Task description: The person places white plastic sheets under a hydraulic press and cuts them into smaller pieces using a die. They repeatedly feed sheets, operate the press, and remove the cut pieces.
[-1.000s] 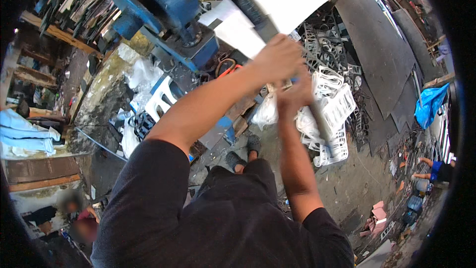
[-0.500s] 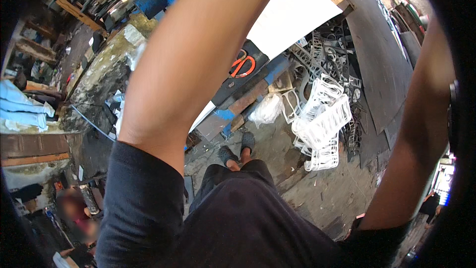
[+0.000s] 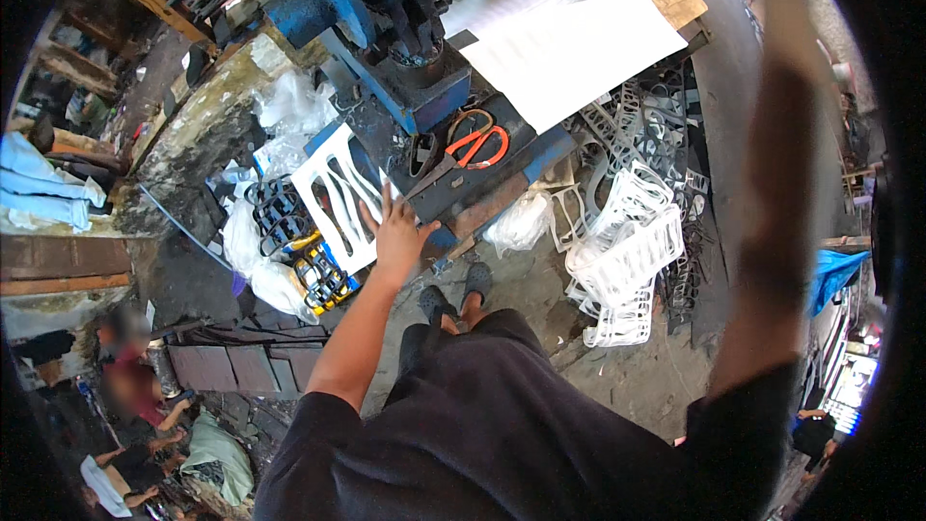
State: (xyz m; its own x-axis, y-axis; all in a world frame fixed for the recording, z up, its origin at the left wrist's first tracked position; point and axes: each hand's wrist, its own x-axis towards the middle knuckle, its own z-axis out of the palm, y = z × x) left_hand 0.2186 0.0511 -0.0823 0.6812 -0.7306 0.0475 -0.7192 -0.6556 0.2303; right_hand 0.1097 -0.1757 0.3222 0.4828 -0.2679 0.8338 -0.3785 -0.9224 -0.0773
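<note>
My left hand [image 3: 397, 239] has its fingers spread, with the fingertips at the right edge of a white sheet with long cut-out slots [image 3: 311, 198]. The slotted sheet lies tilted at the near left end of a dark bench, in front of a blue press machine [image 3: 424, 101]. Right of the hand lies a pair of scissors with orange handles [image 3: 479, 150], blades toward the hand. My right forearm [image 3: 776, 154] reaches up along the right side, blurred; its hand is out of the picture.
Large white sheets [image 3: 579, 53] lie on the bench's far right. On the floor right are piled white cut-out frames [image 3: 627, 232] and a clear plastic bag [image 3: 519, 222]. Left of the slotted sheet sit black cut pieces [image 3: 278, 217] and plastic bags [image 3: 275, 285]. Other people are lower left.
My left arm has swung down from across the upper view to the slotted sheet, uncovering the press and scissors. My right arm has shifted slightly left and stretched upward.
</note>
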